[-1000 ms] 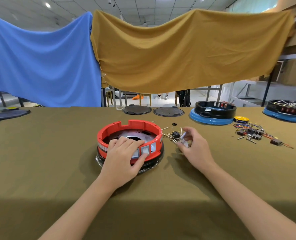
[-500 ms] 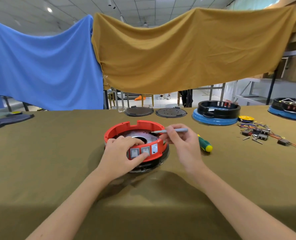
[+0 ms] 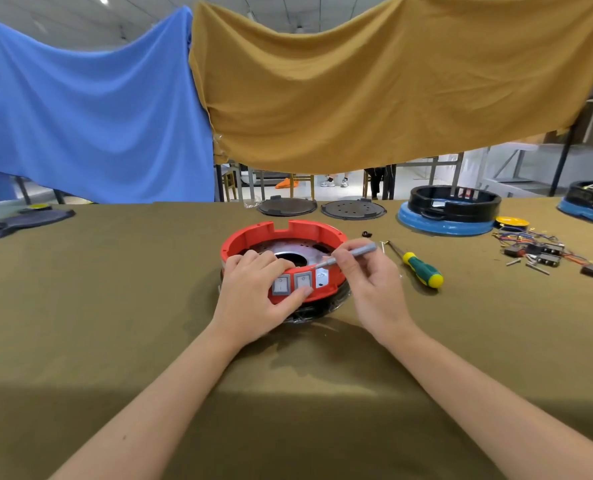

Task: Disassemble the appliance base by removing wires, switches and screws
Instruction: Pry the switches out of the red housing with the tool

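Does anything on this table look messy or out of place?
Mostly tidy. Only the loose coloured wires, black switches and screws lie scattered in a tangle at the far right of the olive-green tablecloth, apparently parts already pulled out.

Both bare forearms reached forward from the lower edge, converging toward the middle. The left hand (image 3: 253, 292) lay palm down, its fingers (image 3: 257, 259) curled over a rim and the thumb pressed against the outer wall. The right hand (image 3: 371, 282) was raised at the wrist, its thumb and fingers (image 3: 348, 254) pinching a slim grey tool that pointed left
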Action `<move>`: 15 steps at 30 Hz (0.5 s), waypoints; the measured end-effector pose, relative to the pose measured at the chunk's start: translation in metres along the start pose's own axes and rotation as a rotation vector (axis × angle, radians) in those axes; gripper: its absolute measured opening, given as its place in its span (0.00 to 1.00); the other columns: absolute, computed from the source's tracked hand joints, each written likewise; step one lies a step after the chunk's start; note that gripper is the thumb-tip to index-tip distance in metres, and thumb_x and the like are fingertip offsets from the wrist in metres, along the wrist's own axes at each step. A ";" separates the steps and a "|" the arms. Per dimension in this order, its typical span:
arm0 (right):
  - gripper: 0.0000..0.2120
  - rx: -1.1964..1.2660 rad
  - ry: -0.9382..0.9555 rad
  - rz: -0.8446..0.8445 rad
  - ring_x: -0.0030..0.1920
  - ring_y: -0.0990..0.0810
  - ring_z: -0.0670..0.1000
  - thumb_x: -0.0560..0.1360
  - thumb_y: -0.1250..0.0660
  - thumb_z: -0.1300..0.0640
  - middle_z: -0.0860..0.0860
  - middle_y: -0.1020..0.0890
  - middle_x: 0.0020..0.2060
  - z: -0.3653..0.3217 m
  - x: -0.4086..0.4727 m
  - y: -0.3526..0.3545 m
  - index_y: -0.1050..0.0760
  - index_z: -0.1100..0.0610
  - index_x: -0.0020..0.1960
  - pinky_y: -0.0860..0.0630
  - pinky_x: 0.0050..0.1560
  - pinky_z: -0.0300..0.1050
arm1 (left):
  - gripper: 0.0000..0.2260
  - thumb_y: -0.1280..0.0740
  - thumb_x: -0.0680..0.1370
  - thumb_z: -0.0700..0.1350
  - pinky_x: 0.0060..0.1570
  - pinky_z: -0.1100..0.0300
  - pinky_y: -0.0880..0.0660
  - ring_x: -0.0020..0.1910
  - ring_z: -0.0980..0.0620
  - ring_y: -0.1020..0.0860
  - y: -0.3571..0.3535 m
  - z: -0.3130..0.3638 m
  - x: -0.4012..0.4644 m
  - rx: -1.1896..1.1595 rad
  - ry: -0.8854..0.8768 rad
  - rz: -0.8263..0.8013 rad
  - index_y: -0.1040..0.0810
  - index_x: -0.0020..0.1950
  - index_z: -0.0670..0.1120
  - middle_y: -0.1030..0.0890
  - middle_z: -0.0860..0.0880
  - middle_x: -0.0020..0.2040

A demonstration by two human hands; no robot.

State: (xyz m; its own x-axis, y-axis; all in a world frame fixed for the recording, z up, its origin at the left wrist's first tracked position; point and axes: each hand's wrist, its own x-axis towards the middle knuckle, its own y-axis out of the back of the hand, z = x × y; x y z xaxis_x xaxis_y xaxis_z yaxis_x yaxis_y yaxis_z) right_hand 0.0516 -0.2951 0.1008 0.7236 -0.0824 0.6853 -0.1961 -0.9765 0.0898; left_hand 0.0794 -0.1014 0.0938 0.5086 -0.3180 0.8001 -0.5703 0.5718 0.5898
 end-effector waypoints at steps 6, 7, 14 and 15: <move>0.04 -0.001 -0.019 -0.005 0.45 0.19 0.43 0.81 0.37 0.54 0.45 0.18 0.41 -0.003 -0.001 0.001 0.24 0.50 0.49 0.23 0.43 0.35 | 0.19 0.36 0.74 0.65 0.52 0.55 0.35 0.45 0.59 0.33 0.000 0.000 0.000 -0.002 0.002 0.001 0.18 0.52 0.51 0.23 0.58 0.44; 0.04 -0.003 -0.018 0.001 0.45 0.19 0.44 0.81 0.37 0.53 0.45 0.18 0.41 -0.004 -0.002 0.001 0.24 0.50 0.49 0.23 0.43 0.35 | 0.19 0.36 0.74 0.65 0.51 0.55 0.35 0.44 0.59 0.33 0.000 0.000 0.000 0.000 0.000 0.006 0.18 0.51 0.51 0.23 0.58 0.43; 0.04 -0.136 -0.012 -0.099 0.41 0.19 0.42 0.81 0.37 0.53 0.39 0.18 0.39 -0.014 0.006 -0.001 0.25 0.50 0.48 0.23 0.40 0.35 | 0.18 0.35 0.75 0.64 0.51 0.57 0.37 0.44 0.59 0.33 -0.003 -0.002 0.001 0.010 -0.004 0.035 0.18 0.51 0.52 0.26 0.60 0.42; 0.05 -0.161 -0.024 -0.132 0.39 0.19 0.41 0.81 0.36 0.53 0.40 0.18 0.38 -0.018 0.012 0.001 0.24 0.53 0.48 0.24 0.38 0.35 | 0.17 0.35 0.75 0.64 0.51 0.56 0.37 0.44 0.59 0.33 -0.003 -0.002 0.001 0.009 -0.005 0.035 0.18 0.51 0.52 0.26 0.60 0.42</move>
State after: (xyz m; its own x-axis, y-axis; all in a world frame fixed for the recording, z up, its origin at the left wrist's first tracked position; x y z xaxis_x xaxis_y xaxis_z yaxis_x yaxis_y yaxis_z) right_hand 0.0483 -0.2931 0.1216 0.7652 0.0379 0.6427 -0.2004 -0.9347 0.2937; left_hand 0.0828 -0.1022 0.0919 0.4853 -0.3020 0.8206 -0.5934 0.5755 0.5627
